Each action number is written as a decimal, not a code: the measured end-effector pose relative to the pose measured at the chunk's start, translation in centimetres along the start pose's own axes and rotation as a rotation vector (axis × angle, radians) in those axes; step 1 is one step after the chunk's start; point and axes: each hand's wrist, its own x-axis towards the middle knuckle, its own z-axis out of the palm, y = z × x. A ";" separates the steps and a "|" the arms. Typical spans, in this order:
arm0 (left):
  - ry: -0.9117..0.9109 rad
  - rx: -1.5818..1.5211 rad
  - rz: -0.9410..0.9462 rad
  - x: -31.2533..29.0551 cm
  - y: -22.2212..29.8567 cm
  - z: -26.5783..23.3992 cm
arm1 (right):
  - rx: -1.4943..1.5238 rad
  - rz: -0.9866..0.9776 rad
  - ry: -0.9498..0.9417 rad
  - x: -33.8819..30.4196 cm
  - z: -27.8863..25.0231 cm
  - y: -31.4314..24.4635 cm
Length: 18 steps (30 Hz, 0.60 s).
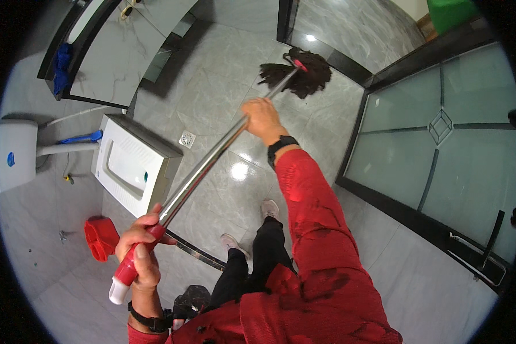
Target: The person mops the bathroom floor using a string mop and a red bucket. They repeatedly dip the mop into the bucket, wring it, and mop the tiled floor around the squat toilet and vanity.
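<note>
A mop with a long metal pole [209,157] slants across the middle of the view. Near its red and white grip end, my left hand [141,243] is wrapped round the handle. Farther up the pole, my right hand [262,119] closes round the metal. The dark, stringy mop head [307,74] lies spread on the grey tiled floor [212,92], close to a dark door sill at the far side. A small red piece joins the pole to the strands.
To the left, a raised white squat toilet [131,163] stands beside a wall cistern [17,155] and a blue brush [80,137]. A red bucket [101,238] sits nearer. A floor drain [187,139] lies by the toilet. On the right is a framed glass door [401,126]; a cabinet [120,57] is far left.
</note>
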 end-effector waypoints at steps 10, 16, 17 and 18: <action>-0.110 -0.105 -0.162 -3.9 2.1 -2.2 | 0.068 0.172 0.054 -11.2 -2.5 -2.6; -0.073 -0.033 -0.182 -10.0 6.5 -8.8 | 0.024 0.206 -0.040 -17.0 -0.6 -11.9; -0.072 -0.019 -0.172 -11.1 7.3 -10.4 | 0.031 0.220 -0.089 -17.7 -0.1 -13.9; -0.066 -0.013 -0.172 -12.4 8.1 -12.0 | 0.051 0.202 -0.094 -18.4 0.3 -16.1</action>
